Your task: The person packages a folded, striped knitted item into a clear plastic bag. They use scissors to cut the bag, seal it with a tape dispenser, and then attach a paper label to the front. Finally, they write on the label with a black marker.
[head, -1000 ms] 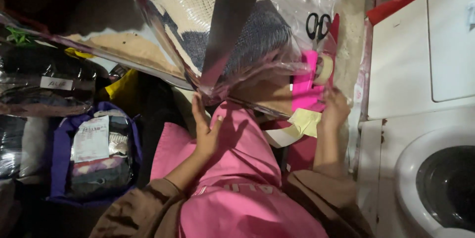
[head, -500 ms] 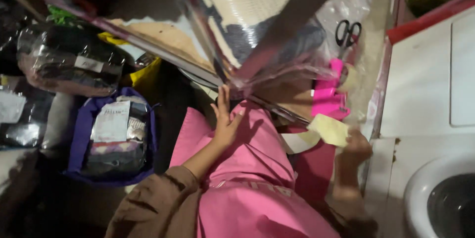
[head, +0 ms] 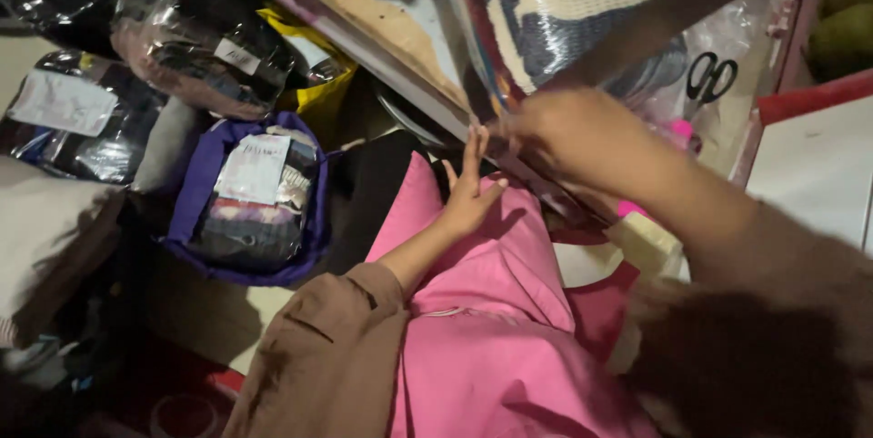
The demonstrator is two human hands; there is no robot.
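1. Hands first: I saw the left hand [head: 468,197] lying open, fingers spread, flat on the pink cloth [head: 491,311] in the lap, near the table [head: 400,74] edge.
2. I saw the right hand [head: 559,133] raised and blurred against the plastic-wrapped woven mat [head: 564,1]; I could not tell whether it gripped it.
3. Black-handled scissors [head: 709,79] lay beyond, on clear plastic.
4. A purple bag [head: 250,201] of packed cloth sat on the floor at left, below dark wrapped bundles [head: 195,42].
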